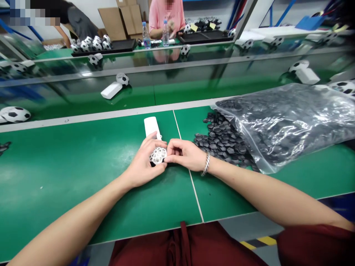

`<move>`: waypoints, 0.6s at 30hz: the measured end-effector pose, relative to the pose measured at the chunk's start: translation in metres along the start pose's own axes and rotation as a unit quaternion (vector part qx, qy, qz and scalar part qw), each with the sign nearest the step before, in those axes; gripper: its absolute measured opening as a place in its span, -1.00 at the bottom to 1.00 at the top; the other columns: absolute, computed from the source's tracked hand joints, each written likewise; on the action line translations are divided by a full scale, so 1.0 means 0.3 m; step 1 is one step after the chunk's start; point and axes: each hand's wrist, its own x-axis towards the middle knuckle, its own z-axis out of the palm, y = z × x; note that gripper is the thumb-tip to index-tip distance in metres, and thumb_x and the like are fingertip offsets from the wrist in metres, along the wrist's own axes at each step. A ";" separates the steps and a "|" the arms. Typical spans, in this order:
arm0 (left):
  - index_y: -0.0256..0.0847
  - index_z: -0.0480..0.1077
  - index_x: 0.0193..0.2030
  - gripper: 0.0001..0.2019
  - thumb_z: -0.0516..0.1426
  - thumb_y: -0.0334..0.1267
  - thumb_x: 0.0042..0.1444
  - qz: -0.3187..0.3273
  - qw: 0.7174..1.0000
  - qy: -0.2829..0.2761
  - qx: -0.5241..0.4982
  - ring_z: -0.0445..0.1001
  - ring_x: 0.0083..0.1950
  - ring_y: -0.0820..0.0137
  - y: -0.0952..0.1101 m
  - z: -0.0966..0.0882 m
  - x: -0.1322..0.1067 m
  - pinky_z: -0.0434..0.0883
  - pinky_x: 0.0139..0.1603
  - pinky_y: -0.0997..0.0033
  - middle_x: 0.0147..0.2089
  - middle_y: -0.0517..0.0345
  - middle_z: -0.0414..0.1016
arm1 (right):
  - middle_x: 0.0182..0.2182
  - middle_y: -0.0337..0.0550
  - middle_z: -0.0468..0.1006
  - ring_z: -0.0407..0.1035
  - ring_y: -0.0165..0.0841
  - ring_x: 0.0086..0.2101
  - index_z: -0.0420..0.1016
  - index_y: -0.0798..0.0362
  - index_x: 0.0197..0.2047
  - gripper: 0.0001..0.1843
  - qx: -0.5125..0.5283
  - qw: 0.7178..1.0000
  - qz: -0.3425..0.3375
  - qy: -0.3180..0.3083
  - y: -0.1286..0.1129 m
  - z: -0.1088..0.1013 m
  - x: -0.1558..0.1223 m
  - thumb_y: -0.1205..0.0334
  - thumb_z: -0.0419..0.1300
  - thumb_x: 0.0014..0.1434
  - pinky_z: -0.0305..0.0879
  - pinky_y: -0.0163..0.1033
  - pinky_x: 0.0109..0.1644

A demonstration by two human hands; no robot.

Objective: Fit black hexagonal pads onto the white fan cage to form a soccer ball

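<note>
My left hand is curled round a white fan with a round, football-patterned grille head; its white handle sticks out away from me over the green table. My right hand meets it from the right, fingers pinched against the edge of the head, with a silver bracelet on the wrist. What the right fingertips pinch is too small to make out. A heap of small black hexagon pieces lies just right of my right hand.
A clear plastic bag full of black pieces lies at the right, spilling onto the table. Finished football fans lie on the belt behind. Across it, other people sit by black trays and water bottles.
</note>
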 end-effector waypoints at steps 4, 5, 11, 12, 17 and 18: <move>-0.14 0.25 -0.11 -0.66 0.10 -0.39 -0.09 -0.002 1.000 -0.008 0.004 -0.19 0.35 0.17 0.005 -0.001 0.001 0.01 0.27 -0.04 0.02 0.09 0.36 | -0.54 -0.33 0.30 0.13 -0.55 -0.55 0.29 0.11 -0.49 -0.75 -0.066 0.998 0.010 0.001 -0.013 -0.029 0.009 0.14 0.24 -0.01 0.14 -0.41 -0.48; -0.13 0.25 -0.11 -0.67 0.12 -0.37 -0.08 -0.005 1.000 -0.010 0.004 -0.18 0.35 0.17 0.006 -0.001 0.000 0.02 0.27 -0.03 0.03 0.08 0.36 | -0.53 -0.32 0.32 0.16 -0.54 -0.54 0.31 0.10 -0.48 -0.75 -0.111 0.994 0.011 0.008 -0.020 -0.049 0.010 0.12 0.23 0.00 0.16 -0.39 -0.46; -0.11 0.22 -0.13 -0.69 0.17 -0.32 -0.05 0.002 1.000 -0.022 0.003 -0.08 0.32 0.16 -0.001 -0.007 -0.003 0.06 0.23 -0.08 0.05 0.06 0.32 | -0.23 0.05 0.42 0.35 -0.18 -0.24 0.40 0.10 -0.24 -0.75 -0.518 0.834 0.178 0.072 -0.050 -0.203 -0.006 0.10 0.17 0.07 0.25 -0.16 -0.27; -0.11 0.20 -0.10 -0.65 0.17 -0.34 -0.06 0.005 1.000 -0.020 0.006 -0.07 0.32 0.15 -0.003 -0.008 -0.003 0.05 0.23 -0.09 0.08 0.04 0.27 | -0.21 0.08 0.42 0.36 -0.15 -0.24 0.41 0.10 -0.22 -0.74 -0.541 0.814 0.206 0.055 -0.048 -0.218 -0.008 0.11 0.16 0.08 0.26 -0.14 -0.28; -0.11 0.14 0.01 -0.40 0.26 -0.21 -0.21 -0.078 0.995 0.044 0.044 0.04 0.22 0.10 -0.016 -0.011 -0.006 0.08 0.21 -0.07 0.07 -0.02 0.00 | -0.27 -0.03 0.48 0.40 -0.23 -0.31 0.44 0.06 -0.26 -0.86 -0.541 0.817 0.200 0.005 -0.020 -0.237 -0.004 0.22 0.13 0.11 0.24 -0.21 -0.33; -0.11 0.17 -0.02 -0.43 0.26 -0.20 -0.21 -0.094 0.993 0.049 0.045 0.07 0.19 0.12 -0.018 -0.014 -0.006 0.10 0.21 -0.05 0.03 0.01 0.00 | -0.28 -0.05 0.50 0.40 -0.24 -0.32 0.45 0.05 -0.28 -0.88 -0.542 0.819 0.192 0.006 -0.016 -0.235 -0.002 0.24 0.14 0.10 0.23 -0.22 -0.33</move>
